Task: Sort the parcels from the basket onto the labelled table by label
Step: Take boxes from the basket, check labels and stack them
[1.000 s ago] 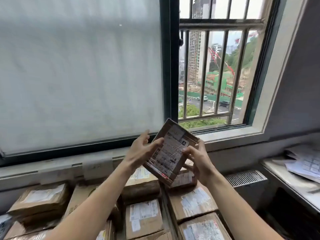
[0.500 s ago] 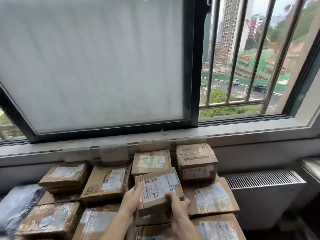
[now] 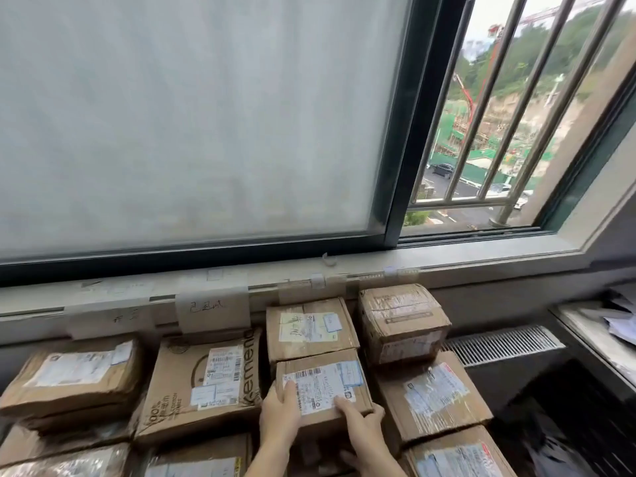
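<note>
Window sill [image 3: 447, 259] runs along the table's far edge; the table top is hidden under parcels. Sorting looks well on: ten cardboard parcels counted, in four columns from far edge to near edge. Basket out of view, so the remainder is unknown. Largest box [image 3: 203, 383] sits in the second column. Held parcel [image 3: 327, 383] is in the third column, close against the rear parcel [image 3: 309, 327]. Left hand [image 3: 280, 414] grips its near left corner, thumb on top. Right hand [image 3: 361, 425] curls round the near right corner. Two handwritten paper labels [image 3: 213, 306] are taped below the sill.
</note>
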{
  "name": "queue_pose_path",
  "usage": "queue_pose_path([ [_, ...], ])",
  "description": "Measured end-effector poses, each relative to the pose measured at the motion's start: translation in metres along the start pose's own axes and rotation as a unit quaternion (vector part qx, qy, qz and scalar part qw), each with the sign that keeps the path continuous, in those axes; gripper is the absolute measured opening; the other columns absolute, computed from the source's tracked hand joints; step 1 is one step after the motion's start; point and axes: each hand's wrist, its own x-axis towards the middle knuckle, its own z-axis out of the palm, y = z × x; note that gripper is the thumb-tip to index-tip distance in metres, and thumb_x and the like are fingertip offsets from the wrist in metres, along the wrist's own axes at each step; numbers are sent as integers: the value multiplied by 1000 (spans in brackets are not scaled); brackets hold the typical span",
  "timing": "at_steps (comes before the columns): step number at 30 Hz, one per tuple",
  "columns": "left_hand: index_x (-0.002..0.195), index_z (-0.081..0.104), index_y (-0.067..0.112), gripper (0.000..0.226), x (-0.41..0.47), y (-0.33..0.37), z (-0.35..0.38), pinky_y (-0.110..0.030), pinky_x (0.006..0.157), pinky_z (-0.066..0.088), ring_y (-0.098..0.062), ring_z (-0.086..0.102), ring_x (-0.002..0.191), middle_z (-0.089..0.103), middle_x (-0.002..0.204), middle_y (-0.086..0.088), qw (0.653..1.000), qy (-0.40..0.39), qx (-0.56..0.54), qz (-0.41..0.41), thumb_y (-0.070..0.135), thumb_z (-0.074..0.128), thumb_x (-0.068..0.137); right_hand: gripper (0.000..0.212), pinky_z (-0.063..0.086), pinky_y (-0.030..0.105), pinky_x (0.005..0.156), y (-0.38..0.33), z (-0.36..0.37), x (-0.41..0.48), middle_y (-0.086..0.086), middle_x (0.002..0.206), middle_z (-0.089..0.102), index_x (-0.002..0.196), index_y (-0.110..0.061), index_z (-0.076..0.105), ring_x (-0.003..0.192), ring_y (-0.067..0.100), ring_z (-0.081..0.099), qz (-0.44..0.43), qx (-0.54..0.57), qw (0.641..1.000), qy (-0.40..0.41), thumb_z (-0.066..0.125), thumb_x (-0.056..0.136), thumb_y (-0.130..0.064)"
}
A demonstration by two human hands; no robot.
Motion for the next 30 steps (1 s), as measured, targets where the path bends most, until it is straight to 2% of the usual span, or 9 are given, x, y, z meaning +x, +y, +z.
queue_pose_path([
  [3, 140, 58, 14, 43, 0, 1, 3, -34, 96, 42, -32, 59, 123, 67, 126, -7, 999, 9, 44, 10, 38, 45, 107, 72, 49, 49, 102, 2, 1, 4, 1, 116, 55, 135, -18, 25, 111, 27, 56, -9, -49, 998, 22, 76, 90, -43],
  [6, 145, 54, 17, 48, 2, -1, 3, -37, 103, 45, -30, 59, 125, 65, 135, -6, 998, -8, 61, 18, 43, 42, 107, 87, 49, 44, 102, 6, -1, 8, 2, 118, 53, 147, -13, 19, 112, 26, 56, -14, -86, 995, 44, 71, 91, -54],
  [8, 143, 57, 19, 46, 5, 0, -1, -37, 102, 47, -28, 61, 120, 68, 130, -4, 998, -26, 49, 8, 43, 45, 106, 93, 55, 45, 90, 2, 2, 4, 6, 125, 52, 151, -13, 13, 110, 27, 57, 6, -59, 997, 39, 71, 90, -53],
  [10, 145, 56, 20, 50, 8, -1, -8, -40, 107, 48, -24, 61, 121, 67, 131, -1, 998, -60, 11, -1, 45, 51, 103, 93, 58, 45, 78, -2, 5, -1, 8, 128, 53, 151, -20, 12, 111, 30, 60, 34, -5, 999, 25, 75, 89, -49],
  [13, 157, 40, 20, 67, -8, 3, -24, -42, 118, 40, -24, 50, 139, 51, 154, 0, 994, -100, -33, 6, 49, 58, 100, 91, 57, 48, 85, 1, 5, -9, 9, 128, 56, 152, -28, 17, 113, 34, 62, 46, 74, 996, 6, 79, 88, -43],
  [17, 162, 29, 11, 71, -35, -2, -43, -38, 123, 30, -24, 34, 151, 36, 164, -6, 995, -94, -22, 28, 42, 57, 104, 90, 56, 48, 92, 18, -3, -29, 19, 119, 64, 154, -30, 17, 100, 38, 70, 28, 92, 995, -14, 78, 89, -45],
  [22, 157, 37, 5, 64, -80, -15, -67, -35, 119, 32, -26, 40, 147, 42, 160, -12, 995, -63, -29, 66, 36, 57, 105, 76, 58, 42, 78, 37, -16, -64, 22, 102, 66, 155, -17, 24, 92, 36, 72, -29, 54, 998, -5, 71, 97, -33],
  [26, 156, 41, 10, 61, -128, -33, -94, -47, 120, 37, -26, 44, 144, 46, 158, -8, 996, -28, -48, 71, 38, 58, 104, 60, 59, 38, 75, 57, -14, -99, 18, 107, 68, 150, -13, 35, 96, 32, 72, -66, 38, 996, -53, 64, 101, -31],
  [30, 147, 54, 11, 50, -172, -58, -134, -47, 117, 41, -24, 53, 134, 58, 145, -7, 996, 18, -33, 79, 37, 57, 104, 41, 57, 34, 72, 84, 3, -139, 15, 110, 69, 136, -12, 48, 96, 28, 73, -89, 14, 989, -120, 60, 104, -33],
])
